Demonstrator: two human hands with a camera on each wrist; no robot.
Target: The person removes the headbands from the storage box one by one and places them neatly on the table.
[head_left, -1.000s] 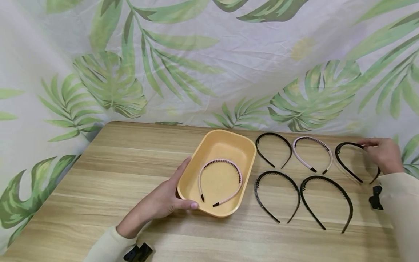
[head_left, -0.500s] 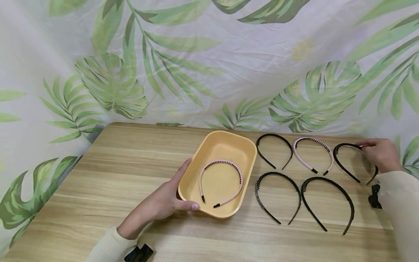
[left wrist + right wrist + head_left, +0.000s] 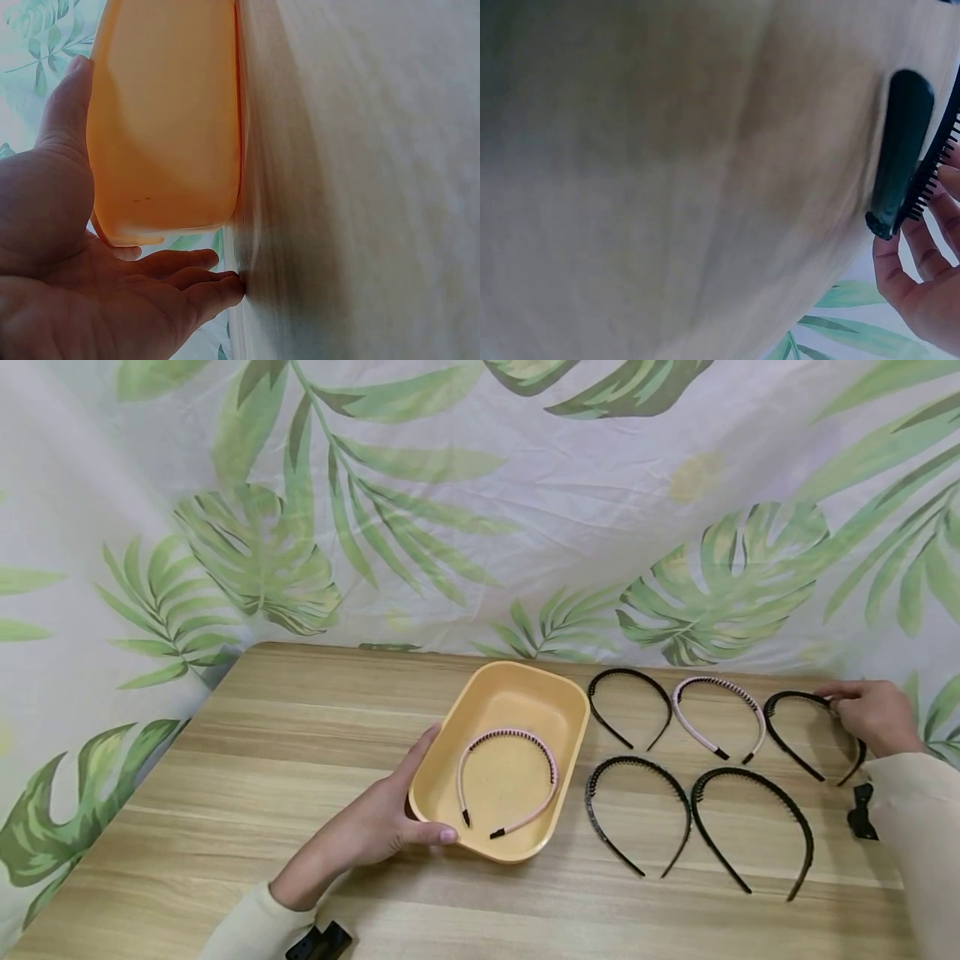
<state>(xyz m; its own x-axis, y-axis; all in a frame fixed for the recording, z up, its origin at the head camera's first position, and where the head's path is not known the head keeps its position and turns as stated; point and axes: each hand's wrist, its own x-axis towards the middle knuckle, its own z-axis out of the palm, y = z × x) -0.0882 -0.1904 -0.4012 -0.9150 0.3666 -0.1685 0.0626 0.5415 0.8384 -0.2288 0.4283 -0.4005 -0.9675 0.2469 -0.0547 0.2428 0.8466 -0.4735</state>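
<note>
A yellow plastic basin (image 3: 513, 710) sits on the table with a pink toothed headband (image 3: 512, 732) lying inside. My left hand (image 3: 378, 818) grips its near left corner, thumb over the rim and fingers along the outer side. The left wrist view shows the basin's wall (image 3: 165, 112) beside the thumb. At the far right, my right hand (image 3: 877, 718) pinches a black headband (image 3: 795, 694) by the right side of its arch. Close up in the right wrist view, the headband (image 3: 907, 142) shows its comb teeth against the fingers (image 3: 930, 259).
Left of the held headband lie a pink headband (image 3: 718, 680) and a thin black one (image 3: 628, 672). A glittery dark headband (image 3: 637, 759) and a larger black one (image 3: 750, 772) form the nearer row. A leaf-print cloth (image 3: 420, 527) hangs behind the wooden table (image 3: 315, 693).
The right hand and the black headband it pinches have shifted very slightly left. The left hand keeps its grip on the basin; the whole view drifts a little.
</note>
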